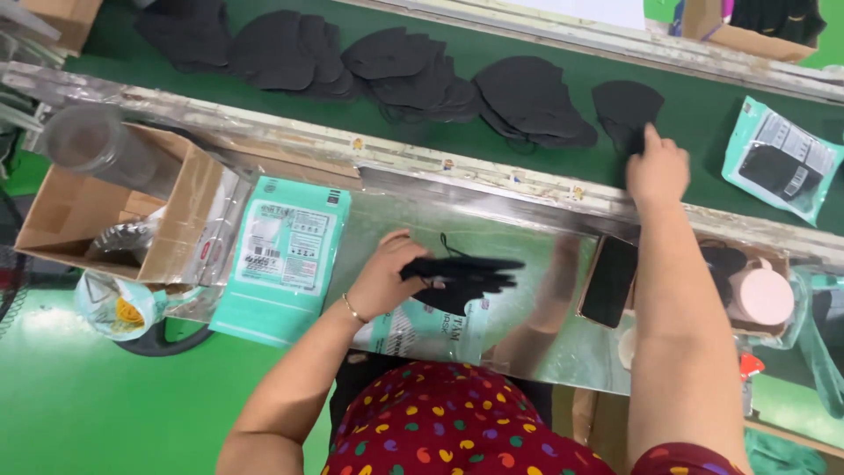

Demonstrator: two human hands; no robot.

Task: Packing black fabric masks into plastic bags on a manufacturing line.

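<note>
1. Head view showed the left hand closed around a small stack of black masks, thumb on top and fingers beneath, held just above the shiny tabletop close to the person's body.
2. That stack's long axis ran left to right, its free end pointing toward the right arm.
3. The right hand was stretched far forward, fingers spread and pressed down onto a single black mask on the green belt; it touched the mask, but I could not tell whether it had a real grip.
4. The single mask lay straight ahead of the right hand, at its fingertips, and well apart from the left hand; the right hand was much the nearer.
5. To the left of that mask, a row of overlapping black masks stretched along the belt.
6. Beside the left hand, on its left, lay a pile of teal pouches, and beyond them an open cardboard box.
7. Between the two arms sat a dark phone; right of the right arm stood a pink cup, and a filled teal pouch lay on the belt.
</note>
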